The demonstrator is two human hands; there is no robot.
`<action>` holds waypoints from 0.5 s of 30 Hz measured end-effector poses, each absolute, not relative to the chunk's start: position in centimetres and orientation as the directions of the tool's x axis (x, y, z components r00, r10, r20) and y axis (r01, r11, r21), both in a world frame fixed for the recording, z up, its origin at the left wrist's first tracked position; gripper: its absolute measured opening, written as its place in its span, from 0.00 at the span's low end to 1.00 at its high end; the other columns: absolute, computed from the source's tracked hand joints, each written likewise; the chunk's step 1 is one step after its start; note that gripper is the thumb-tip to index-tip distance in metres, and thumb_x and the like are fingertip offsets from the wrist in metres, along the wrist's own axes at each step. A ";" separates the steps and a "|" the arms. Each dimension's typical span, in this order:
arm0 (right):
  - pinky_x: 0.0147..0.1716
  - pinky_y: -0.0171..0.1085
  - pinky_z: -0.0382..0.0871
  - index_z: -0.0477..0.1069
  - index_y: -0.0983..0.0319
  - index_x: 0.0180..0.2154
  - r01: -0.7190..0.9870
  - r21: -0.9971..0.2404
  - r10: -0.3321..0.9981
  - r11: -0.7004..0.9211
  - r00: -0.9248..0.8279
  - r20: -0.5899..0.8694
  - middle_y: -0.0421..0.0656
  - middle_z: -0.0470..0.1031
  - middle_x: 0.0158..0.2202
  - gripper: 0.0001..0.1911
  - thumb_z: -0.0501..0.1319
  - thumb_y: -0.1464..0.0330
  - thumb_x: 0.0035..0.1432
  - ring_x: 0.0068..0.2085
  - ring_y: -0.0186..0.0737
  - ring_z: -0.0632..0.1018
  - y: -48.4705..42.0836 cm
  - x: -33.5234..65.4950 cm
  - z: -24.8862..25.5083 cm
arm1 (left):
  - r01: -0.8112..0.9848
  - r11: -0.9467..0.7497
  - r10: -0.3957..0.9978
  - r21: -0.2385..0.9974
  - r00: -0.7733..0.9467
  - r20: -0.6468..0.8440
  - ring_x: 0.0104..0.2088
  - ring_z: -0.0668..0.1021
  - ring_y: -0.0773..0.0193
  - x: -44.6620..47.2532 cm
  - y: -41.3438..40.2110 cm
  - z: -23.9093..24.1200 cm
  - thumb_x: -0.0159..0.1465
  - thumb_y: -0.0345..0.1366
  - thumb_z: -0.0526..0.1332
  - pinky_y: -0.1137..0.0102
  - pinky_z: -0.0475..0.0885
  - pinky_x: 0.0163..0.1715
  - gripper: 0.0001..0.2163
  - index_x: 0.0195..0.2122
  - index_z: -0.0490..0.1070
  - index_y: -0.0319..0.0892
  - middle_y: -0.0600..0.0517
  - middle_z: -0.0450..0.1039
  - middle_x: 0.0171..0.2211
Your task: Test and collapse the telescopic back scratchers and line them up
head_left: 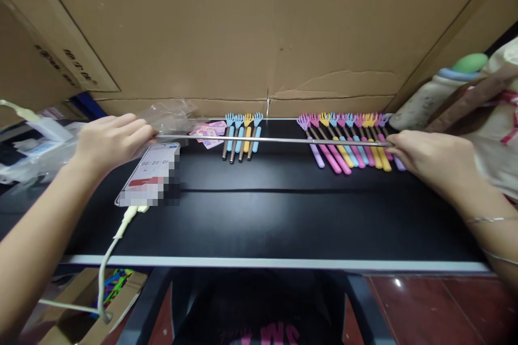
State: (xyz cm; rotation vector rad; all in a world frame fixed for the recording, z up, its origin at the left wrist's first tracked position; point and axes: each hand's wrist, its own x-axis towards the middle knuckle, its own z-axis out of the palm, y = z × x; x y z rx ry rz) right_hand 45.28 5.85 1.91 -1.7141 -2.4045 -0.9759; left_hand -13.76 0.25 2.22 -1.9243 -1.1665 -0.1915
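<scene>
A thin metal telescopic rod (275, 140), fully pulled out, stretches level across the black table (263, 221). My left hand (111, 140) is closed on its left end, my right hand (433, 156) pinches its right end. Behind the rod lie two rows of small back scratchers with hand-shaped heads: a short row in blue and yellow (242, 137) at the middle, and a longer row in pink, blue, yellow and purple (350, 143) near my right hand.
A phone (149, 172) on a white charging cable (109, 259) lies beside my left hand. Clear plastic bags (170, 116) and pink cards (208, 133) sit at the back left. Cardboard sheets (259, 32) wall the back. A bag with a bottle (465, 91) stands right.
</scene>
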 end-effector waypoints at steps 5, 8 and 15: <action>0.27 0.37 0.55 0.75 0.61 0.43 0.885 0.432 0.863 0.171 -0.346 0.368 0.53 0.79 0.38 0.17 0.56 0.57 0.61 0.35 0.41 0.74 6.0 46.6 1.5 | 0.862 -0.220 0.688 -0.457 0.469 0.554 0.28 0.64 0.64 -15.4 0.2 1.7 0.68 0.41 0.52 0.71 0.52 0.23 0.12 0.27 0.62 0.45 0.55 0.65 0.22; 0.28 0.38 0.57 0.74 0.61 0.42 0.883 0.428 0.851 0.193 -0.368 0.374 0.54 0.78 0.37 0.15 0.57 0.59 0.61 0.36 0.43 0.74 6.3 47.6 1.4 | 0.858 -0.227 0.692 -0.461 0.475 0.543 0.28 0.65 0.63 -16.3 0.2 1.4 0.68 0.40 0.51 0.71 0.53 0.23 0.13 0.27 0.62 0.45 0.54 0.64 0.22; 0.32 0.37 0.62 0.73 0.63 0.42 0.888 0.361 0.863 0.285 -0.402 0.307 0.52 0.74 0.37 0.13 0.56 0.63 0.61 0.35 0.43 0.73 6.7 47.4 1.5 | 0.763 -0.193 0.678 -0.616 0.558 0.478 0.31 0.67 0.64 -16.2 0.4 0.8 0.70 0.40 0.50 0.71 0.57 0.25 0.13 0.29 0.65 0.45 0.55 0.68 0.25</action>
